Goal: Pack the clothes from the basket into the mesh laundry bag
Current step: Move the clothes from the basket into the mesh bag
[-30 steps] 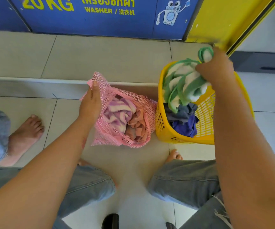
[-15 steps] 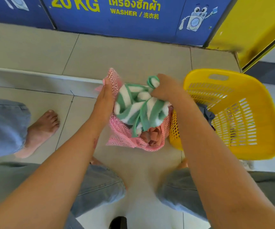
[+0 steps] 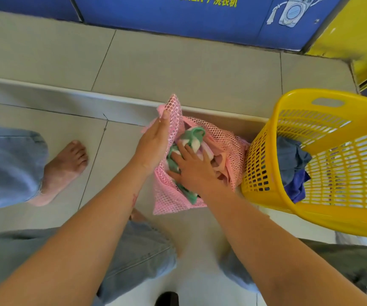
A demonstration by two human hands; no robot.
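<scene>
A pink mesh laundry bag (image 3: 226, 138) stands on the floor tiles in the middle. My left hand (image 3: 154, 144) grips its raised left rim and holds the mouth apart. My right hand (image 3: 193, 166) lies flat, fingers spread, on a green and white striped garment (image 3: 194, 135) inside the bag. Peach cloth (image 3: 221, 162) shows in the bag beside it. To the right stands a yellow plastic basket (image 3: 323, 180), touching the bag, with a grey-blue garment (image 3: 290, 157) and a dark blue one (image 3: 297, 184) inside.
A low tiled step (image 3: 67, 98) runs behind the bag and basket, with blue washer panels (image 3: 178, 16) and a yellow panel (image 3: 365, 36) beyond. Another person's bare foot (image 3: 63, 168) and jeans leg are at the left. My knees in jeans frame the bottom.
My right hand lifted the striped garment out of the basket, carried it left to the bag and now presses it down inside. My left hand kept hold of the bag's rim.
</scene>
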